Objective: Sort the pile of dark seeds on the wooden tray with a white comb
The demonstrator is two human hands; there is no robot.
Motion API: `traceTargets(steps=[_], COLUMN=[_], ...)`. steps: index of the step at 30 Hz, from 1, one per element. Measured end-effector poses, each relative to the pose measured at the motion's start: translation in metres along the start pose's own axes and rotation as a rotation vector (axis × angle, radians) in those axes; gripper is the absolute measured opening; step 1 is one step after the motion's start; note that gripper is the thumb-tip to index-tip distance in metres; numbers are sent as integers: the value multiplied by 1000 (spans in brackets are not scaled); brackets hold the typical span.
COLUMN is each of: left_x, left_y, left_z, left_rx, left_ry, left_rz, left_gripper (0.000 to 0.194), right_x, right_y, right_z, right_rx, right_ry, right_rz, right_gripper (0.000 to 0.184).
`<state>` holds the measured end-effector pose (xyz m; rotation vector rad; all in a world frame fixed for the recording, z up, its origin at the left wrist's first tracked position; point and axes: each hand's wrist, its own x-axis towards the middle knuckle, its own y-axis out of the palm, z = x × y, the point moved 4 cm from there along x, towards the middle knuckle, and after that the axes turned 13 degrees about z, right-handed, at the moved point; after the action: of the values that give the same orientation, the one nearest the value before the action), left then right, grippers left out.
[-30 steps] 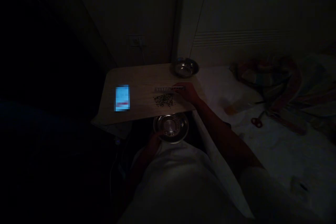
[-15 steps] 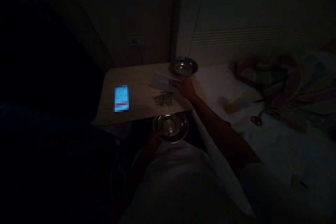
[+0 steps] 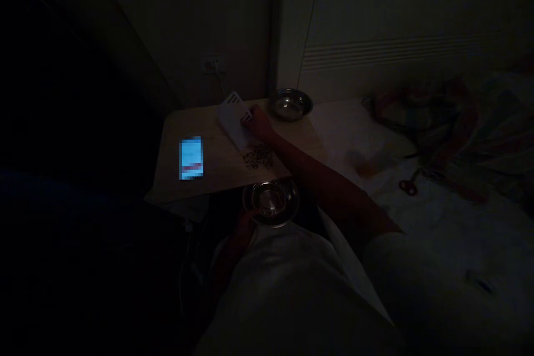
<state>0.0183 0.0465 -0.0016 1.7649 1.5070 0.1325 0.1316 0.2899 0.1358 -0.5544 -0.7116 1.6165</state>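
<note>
My right hand (image 3: 259,123) is closed on the slotted edge of a pale, flat-sided plastic piece (image 3: 234,125), which stands tilted on the small wooden table (image 3: 169,178). Its exact kind cannot be made out in the dim light. Just in front of its lower edge lies a scatter of small dark seeds or grains (image 3: 257,158). Below the table's near edge, my left hand (image 3: 247,220) grips the rim of a shiny metal bowl (image 3: 271,221). Something small seems to lie in that bowl, too dark to name.
A second metal bowl (image 3: 291,104) stands at the table's back right corner. A lit phone (image 3: 191,158) lies on the left. Red-handled scissors (image 3: 408,187) and a crumpled colourful cloth (image 3: 450,117) are on the white bedding at right. A plugged cord hangs from the wall socket (image 3: 213,63).
My right hand has moved left and back with the plastic piece, which has turned from lying crosswise to slanting. The left hand and its bowl have hardly moved.
</note>
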Motion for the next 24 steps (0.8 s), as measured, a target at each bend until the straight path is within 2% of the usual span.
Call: traceTargets(steps=[4,8,13,18,24], left_x=[3,1,-4,-5,1], left_y=[-1,-1,4,4,-1], left_z=[4,5,3,2,5], left_rx=[-81,-76,-58,-44,-48], left_ry=[-14,-33,-30,-17,-14], left_rz=[24,-46,-21,19,9], left_gripper=[49,43,45,50,42], right_x=[20,26,19,9,0], right_y=[30,40,23,-3,-21], right_z=[-5,-18,-40,-49,-47], right_rx=[39,107,61,-42,-133], right_ry=[92,122,251,255,203], right_rz=[0,-46,-86,-96,-126], right_gripper=[25,30,33,36,42])
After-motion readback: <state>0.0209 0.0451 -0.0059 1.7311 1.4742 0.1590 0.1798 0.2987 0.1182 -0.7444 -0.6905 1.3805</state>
